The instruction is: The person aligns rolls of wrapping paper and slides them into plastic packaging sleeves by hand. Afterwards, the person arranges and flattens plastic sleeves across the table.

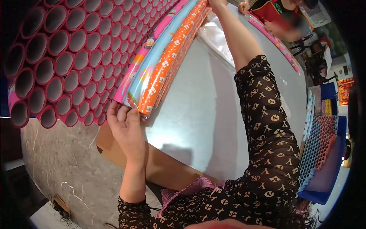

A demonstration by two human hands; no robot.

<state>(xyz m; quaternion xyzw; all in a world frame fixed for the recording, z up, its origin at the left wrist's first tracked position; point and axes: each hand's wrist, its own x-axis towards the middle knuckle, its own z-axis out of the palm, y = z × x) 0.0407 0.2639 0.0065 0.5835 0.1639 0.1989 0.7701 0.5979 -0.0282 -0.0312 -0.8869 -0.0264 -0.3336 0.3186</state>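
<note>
Side by side lie several rolls of wrapping paper: a pink roll (pixel 135 70), a light blue roll (pixel 152 65) and an orange roll (pixel 171 61) with white gift prints. Clear film shines at their near ends. My left hand (pixel 127 124) is closed at those near ends, its fingers curled and its thumb against the orange roll's end. My right hand (pixel 218 3) is at the far end of the orange roll, cut off by the top edge, so its fingers are mostly hidden.
A big stack of pink-edged tubes (pixel 72 61) rises on the left. Below the rolls is a pale tabletop (pixel 190 126), with brown cardboard (pixel 164 168) at its near edge. Across it, a person (pixel 286 19) is beside another pink roll (pixel 274 42). Blue bins (pixel 328 183) of tubes stand right.
</note>
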